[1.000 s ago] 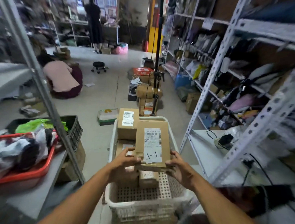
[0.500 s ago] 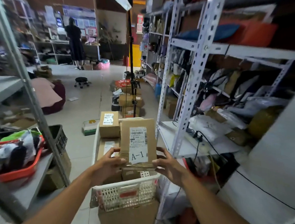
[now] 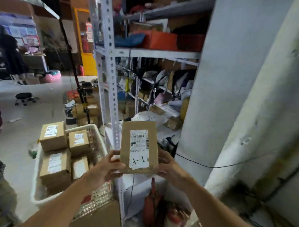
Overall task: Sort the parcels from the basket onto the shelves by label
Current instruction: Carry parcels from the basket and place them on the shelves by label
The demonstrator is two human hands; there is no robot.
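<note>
I hold a flat brown cardboard parcel [image 3: 126, 145] upright in front of me, its white label reading "A-1". My left hand [image 3: 107, 168] grips its lower left edge and my right hand [image 3: 168, 167] its lower right edge. To the left below stands the white plastic basket [image 3: 96, 142], which holds several more labelled brown parcels [image 3: 52, 136]. Behind the held parcel rises the white metal shelf unit [image 3: 111, 74], its levels crowded with bags and boxes.
A thick grey pillar [image 3: 232, 82] fills the right side. A cardboard box [image 3: 99, 219] sits under the basket. Red bags [image 3: 151, 209] lie on the floor by the shelf foot. Far left a person [image 3: 9, 55] stands, with a stool [image 3: 24, 97] and stacked boxes [image 3: 87, 110] on the floor.
My view has swung right, from the aisle toward the shelf and pillar. The A-1 parcel, held in both hands, has come out from over the basket to its right, in front of the shelf.
</note>
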